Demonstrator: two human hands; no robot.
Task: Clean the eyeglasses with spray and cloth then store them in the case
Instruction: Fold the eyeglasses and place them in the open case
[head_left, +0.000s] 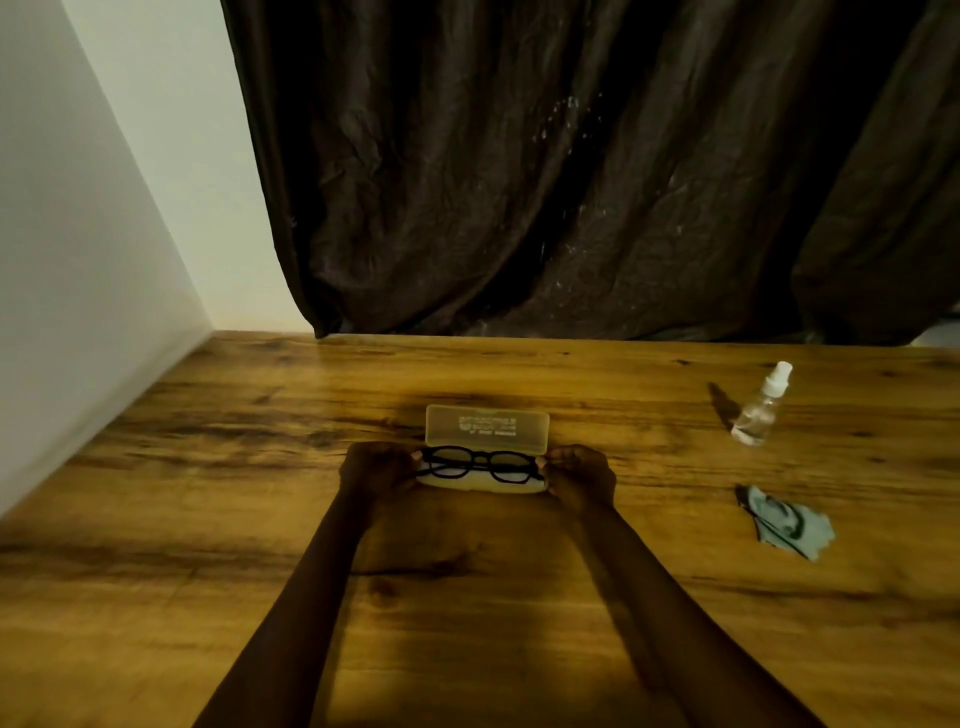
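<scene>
A translucent, pale yellow plastic rectangular case (487, 427) is being kept open on the brown wood-grain tabletop (208, 493), its lid raised at the far side with pale lettering on it. Well to the right of the case and a little farther back, a small clear plastic spray bottle (761, 408) with a white nozzle is being left standing, and a dark shadow is being thrown to its left. Also well to the right of the case, but nearer the person, a crumpled pale blue cloth (787, 522) with dark markings is being left lying flat. Behind the case, a dark brown creased curtain (571, 182) is being hung down to the tabletop's far edge, and to the case's left a plain white wall (78, 234) is being met by the tabletop. Nothing is being placed between the case and the two forearms reaching towards it.

Black-framed eyeglasses (480, 465) with squarish lenses are being held over the case's lower tray, in front of the raised lid; whether they are touching the tray cannot be told. The left end of the frame is being pinched in the grip of the left hand (376, 470), fingers curled in. The right end is being pinched likewise in the grip of the right hand (582, 475), at the case's right end.
</scene>
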